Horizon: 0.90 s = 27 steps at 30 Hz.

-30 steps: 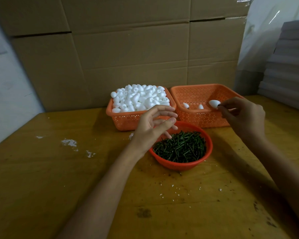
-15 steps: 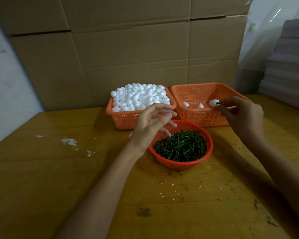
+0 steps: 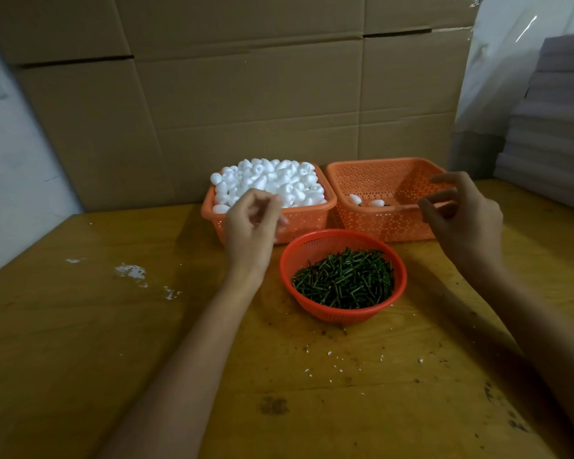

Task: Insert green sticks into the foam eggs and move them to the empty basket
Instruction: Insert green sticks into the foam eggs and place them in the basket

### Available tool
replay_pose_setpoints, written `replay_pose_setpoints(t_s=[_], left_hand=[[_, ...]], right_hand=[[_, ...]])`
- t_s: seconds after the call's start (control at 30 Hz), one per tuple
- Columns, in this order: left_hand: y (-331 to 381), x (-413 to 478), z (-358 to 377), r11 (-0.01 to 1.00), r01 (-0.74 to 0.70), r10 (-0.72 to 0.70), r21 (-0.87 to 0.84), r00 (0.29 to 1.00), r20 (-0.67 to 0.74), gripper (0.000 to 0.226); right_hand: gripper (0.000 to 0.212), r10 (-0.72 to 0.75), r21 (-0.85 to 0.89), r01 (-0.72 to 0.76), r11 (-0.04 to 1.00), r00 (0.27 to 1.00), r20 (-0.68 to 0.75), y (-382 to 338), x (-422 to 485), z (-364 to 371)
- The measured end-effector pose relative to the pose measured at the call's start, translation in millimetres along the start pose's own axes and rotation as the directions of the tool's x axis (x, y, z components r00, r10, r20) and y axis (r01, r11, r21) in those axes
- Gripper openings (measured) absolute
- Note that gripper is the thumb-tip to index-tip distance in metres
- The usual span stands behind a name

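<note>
Left hand [image 3: 251, 231] (blurred; fingers' grasp undeterminable) masks foam-egg basket [image 3: 307, 223], 11 o'clock of stick bowl [image 3: 314, 246]; right hand [image 3: 464, 223] fingers released.

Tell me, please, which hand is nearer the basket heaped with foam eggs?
Left. The left hand hovers at the front wall of the heaped basket; the right hand is farther right, by the near-empty basket.

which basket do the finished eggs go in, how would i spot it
On the wooden table, against the cardboard wall, two square orange baskets stand side by side behind a round red one. It is the right square basket: unlike its heaped neighbour, it shows only two foam eggs.
</note>
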<state>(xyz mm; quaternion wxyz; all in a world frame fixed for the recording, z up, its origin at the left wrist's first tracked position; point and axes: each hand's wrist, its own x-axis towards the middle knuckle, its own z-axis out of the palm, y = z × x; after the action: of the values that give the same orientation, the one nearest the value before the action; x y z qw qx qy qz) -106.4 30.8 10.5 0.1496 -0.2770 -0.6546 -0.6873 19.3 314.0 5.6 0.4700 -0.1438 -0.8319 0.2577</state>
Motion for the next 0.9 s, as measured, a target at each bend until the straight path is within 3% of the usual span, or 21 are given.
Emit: replay_pose_setpoints(t_s=[0.07,0.17,0.3,0.4,0.7,0.83,0.9], left_hand=[[-5,1,-11,0.93,-0.117,0.178,0.347,0.972,-0.15,0.015],[-15,5,-27,0.695,-0.152,0.312,0.703,0.944,-0.105,0.016],[-28,5,-28,0.442,-0.19,0.287,0.877,0.956,0.062,0.031],[-33,5,-27,0.319,-0.226,0.232,0.92,0.96,0.156,0.041],[-26,10,-16,0.291,-0.411,0.167,0.864,0.911,0.377,0.056],[-23,16,-9,0.341,-0.47,0.19,0.814,0.883,0.43,0.05],[-21,25,-7,0.417,-0.446,0.166,0.792,0.894,0.416,0.048]], right_hand=[[0.039,-0.007,0.007,0.007,1.0,1.0,-0.003,1,0,2],[0.038,-0.02,0.002,0.02,1.0,1.0,0.015,1,-1,4],[0.037,-0.035,-0.003,0.035,0.999,0.999,0.041,-1,-3,7],[0.036,-0.043,0.005,0.043,0.999,0.998,0.04,-4,-4,7],[0.037,-0.088,0.031,0.087,0.996,0.995,0.038,-9,-5,10],[0.036,-0.111,0.023,0.11,0.994,0.991,0.069,-9,-5,14],[0.035,-0.125,0.014,0.124,0.992,0.989,0.078,-10,-6,16]])
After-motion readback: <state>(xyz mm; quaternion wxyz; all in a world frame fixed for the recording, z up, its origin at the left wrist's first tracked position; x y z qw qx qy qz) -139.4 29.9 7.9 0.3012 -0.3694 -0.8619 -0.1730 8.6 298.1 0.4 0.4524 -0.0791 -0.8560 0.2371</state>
